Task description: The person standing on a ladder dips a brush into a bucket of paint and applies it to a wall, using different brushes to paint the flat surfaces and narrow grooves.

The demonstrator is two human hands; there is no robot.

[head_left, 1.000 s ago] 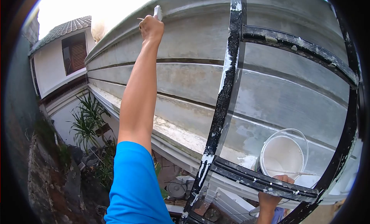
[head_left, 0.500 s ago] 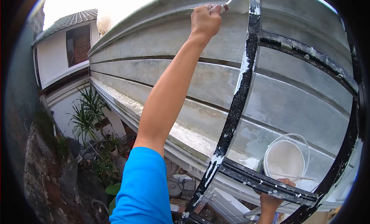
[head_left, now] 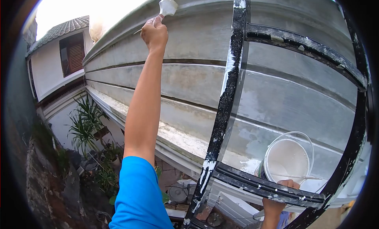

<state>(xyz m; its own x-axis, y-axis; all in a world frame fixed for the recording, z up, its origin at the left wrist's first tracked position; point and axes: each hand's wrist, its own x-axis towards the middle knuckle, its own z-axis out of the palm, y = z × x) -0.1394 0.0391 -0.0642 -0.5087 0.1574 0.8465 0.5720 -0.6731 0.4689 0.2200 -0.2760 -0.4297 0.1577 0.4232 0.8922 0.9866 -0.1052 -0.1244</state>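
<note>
My left hand point(head_left: 154, 35) is raised high and closed around the handle of a paintbrush point(head_left: 168, 6). The brush's white-coated bristles are against the upper moulding of the grey wall point(head_left: 197, 39). At lower right, my right hand point(head_left: 275, 205) is closed at the ladder's lower rung point(head_left: 252, 183). Its palm lies below the rung and its curled fingers show past the far edge, close to the paint bucket's rim; the rung hides part of its grip. The bucket point(head_left: 287, 158) holds whitish paint, with a thin stick point(head_left: 302, 176) across its mouth and its wire handle raised.
The black, paint-spattered ladder point(head_left: 227, 91) stands in front of the wall, with an upper rung point(head_left: 304, 47). A pale ledge point(head_left: 181, 140) runs along the wall's foot. Far below are potted plants point(head_left: 89, 120) and stored items. A tiled-roof house point(head_left: 49, 65) stands at left.
My left hand has moved the brush leftward along the upper moulding, away from the ladder rail. The view has shifted slightly; my right hand keeps its place by the rung and bucket.
</note>
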